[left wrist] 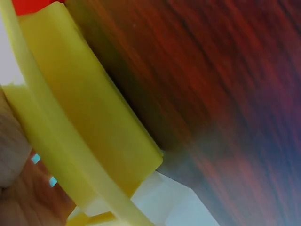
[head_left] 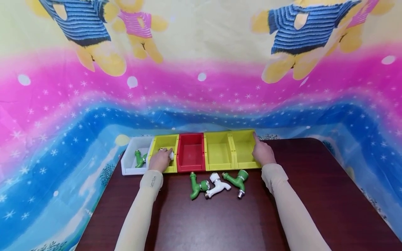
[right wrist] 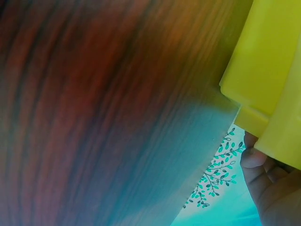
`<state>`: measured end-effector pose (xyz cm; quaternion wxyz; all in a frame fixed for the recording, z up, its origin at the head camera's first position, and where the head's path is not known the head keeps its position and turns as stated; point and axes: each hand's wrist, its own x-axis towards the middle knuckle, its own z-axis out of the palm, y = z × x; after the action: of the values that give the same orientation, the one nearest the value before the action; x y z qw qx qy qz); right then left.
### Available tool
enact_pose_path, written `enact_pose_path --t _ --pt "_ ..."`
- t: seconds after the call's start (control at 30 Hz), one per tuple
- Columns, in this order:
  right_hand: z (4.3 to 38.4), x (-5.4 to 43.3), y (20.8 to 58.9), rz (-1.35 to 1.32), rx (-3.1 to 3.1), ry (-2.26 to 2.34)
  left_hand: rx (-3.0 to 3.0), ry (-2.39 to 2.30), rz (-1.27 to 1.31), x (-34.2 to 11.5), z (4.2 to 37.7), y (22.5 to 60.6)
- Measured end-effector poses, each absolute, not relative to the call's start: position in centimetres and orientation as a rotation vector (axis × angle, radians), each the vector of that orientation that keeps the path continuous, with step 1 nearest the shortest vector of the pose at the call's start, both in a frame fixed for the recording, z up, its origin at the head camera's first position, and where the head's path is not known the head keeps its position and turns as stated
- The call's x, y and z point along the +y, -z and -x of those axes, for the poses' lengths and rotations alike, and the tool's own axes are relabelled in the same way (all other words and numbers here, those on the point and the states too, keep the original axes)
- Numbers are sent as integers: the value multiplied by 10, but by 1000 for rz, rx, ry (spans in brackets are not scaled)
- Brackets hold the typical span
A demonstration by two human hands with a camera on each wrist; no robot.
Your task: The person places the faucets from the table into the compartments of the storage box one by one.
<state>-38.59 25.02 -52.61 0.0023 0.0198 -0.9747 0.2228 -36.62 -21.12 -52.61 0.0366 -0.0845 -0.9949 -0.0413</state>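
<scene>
My left hand (head_left: 160, 160) reaches into the narrow yellow bin (head_left: 173, 169), second from the left, and its fingers hold a white tap (head_left: 171, 155) that they mostly cover. In the left wrist view part of the hand (left wrist: 11, 150) shows behind the bin's yellow wall (left wrist: 80, 117). At the far right end of the row, my right hand (head_left: 263, 152) rests against the outside of the last yellow bin (head_left: 246, 164), its index finger stretched along the side wall. Fingers also show beside that bin's edge in the right wrist view.
A white bin (head_left: 133, 171) at the left end has a green tap (head_left: 139, 159) in it. A red bin (head_left: 191, 167) and another yellow bin (head_left: 218, 165) stand mid-row. Before them lie a green tap (head_left: 195, 188), a white tap (head_left: 217, 186) and a second green tap (head_left: 237, 181) on the brown table (head_left: 207, 226).
</scene>
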Motion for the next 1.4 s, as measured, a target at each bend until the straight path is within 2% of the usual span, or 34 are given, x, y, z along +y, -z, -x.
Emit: enact_pose_path --t 0.23,0.53,0.67,0.77,0.93,1.03,1.17,1.4 --pt "385 247 530 -61 -3042 -699 -3011 141 198 -213 359 519" --pt "388 248 530 -80 -3020 -706 -2648 322 287 -210 335 491" --pt "388 247 530 -80 -3018 -711 -2576 275 429 -196 319 482" --pt "388 247 531 -82 -3009 -706 -2581 225 631 -179 307 482" --pt "388 248 530 -62 -3016 -694 -2620 155 1046 -151 290 497" --pt "388 249 529 -64 -3025 -704 -2660 105 1211 -139 280 508" --pt "388 249 527 -74 -3031 -709 -2750 81 1276 -130 272 520" --pt "387 249 526 -71 -3036 -720 -2793 39 1225 -123 268 532"
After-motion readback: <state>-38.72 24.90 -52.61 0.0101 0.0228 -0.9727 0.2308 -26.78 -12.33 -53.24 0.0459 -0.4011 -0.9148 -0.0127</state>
